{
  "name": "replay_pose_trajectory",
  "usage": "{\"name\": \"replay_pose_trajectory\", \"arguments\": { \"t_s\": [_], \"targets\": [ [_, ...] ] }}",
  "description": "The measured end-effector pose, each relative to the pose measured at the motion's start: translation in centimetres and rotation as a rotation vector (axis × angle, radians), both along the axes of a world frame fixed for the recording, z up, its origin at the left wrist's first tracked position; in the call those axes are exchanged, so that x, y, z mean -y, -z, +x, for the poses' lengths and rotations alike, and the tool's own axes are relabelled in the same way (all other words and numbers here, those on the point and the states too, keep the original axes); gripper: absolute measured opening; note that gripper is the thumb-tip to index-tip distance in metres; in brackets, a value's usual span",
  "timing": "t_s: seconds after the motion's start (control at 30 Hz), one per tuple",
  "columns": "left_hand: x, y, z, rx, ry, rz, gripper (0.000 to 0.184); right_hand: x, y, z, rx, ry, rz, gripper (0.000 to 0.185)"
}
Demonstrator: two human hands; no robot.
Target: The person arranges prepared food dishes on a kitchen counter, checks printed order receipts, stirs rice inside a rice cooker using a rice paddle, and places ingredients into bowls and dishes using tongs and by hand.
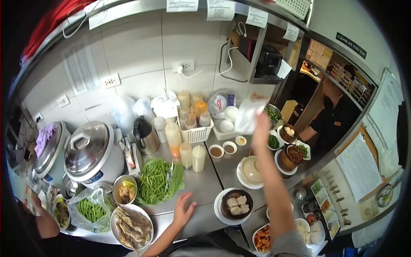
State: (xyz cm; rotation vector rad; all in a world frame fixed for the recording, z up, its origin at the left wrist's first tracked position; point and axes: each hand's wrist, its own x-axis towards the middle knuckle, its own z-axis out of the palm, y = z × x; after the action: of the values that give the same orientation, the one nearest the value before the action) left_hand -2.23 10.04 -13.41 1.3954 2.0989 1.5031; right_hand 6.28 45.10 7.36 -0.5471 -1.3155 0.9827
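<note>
On my feed, the right hand [260, 130] holds a blurred, thin white sheet [247, 119] aloft near two round white bowls [227, 126]; I'd keep it clear of the open food. The left hand [183, 210] has fingers loosely spread over the grey steel counter [205, 188]. I count four pale dumplings [233, 202] in one dark round bowl [223, 208].

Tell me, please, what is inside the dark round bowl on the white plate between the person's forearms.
The dark round bowl holds a few pale dumplings, grouped together. Whatever lies beneath the dumplings cannot be seen, because they cover it.
</note>
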Motion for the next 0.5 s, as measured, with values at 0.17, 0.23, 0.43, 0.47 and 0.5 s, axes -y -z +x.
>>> {"name": "replay_pose_trajectory", "arguments": {
  "t_s": [0.17,0.23,0.43,0.47,0.5],
  "targets": [
    [-6.8,-12.0,-0.6,-0.126,0.162,0.147,0.043,-11.8,-19.6,1.7,-0.274,-0.291,0.209,0.054],
    [-10.3,-16.9,-1.6,-0.276,0.187,0.209,0.043,-16.0,-22.8,0.8,-0.234,-0.284,0.128,0.063],
    [-18.1,-30.8,-3.1,-0.596,0.161,0.361,0.039,-22.8,-29.4,-1.6,-0.278,-0.459,-0.050,0.071],
    [-19.5,-33.2,-3.1,-0.658,0.157,0.374,0.040,-24.0,-29.6,-1.8,-0.224,-0.478,-0.041,0.069],
    [-21.5,-35.1,-3.5,-0.666,0.122,0.446,0.040,-26.0,-30.1,-2.0,-0.168,-0.492,-0.031,0.068]
  ]
}}
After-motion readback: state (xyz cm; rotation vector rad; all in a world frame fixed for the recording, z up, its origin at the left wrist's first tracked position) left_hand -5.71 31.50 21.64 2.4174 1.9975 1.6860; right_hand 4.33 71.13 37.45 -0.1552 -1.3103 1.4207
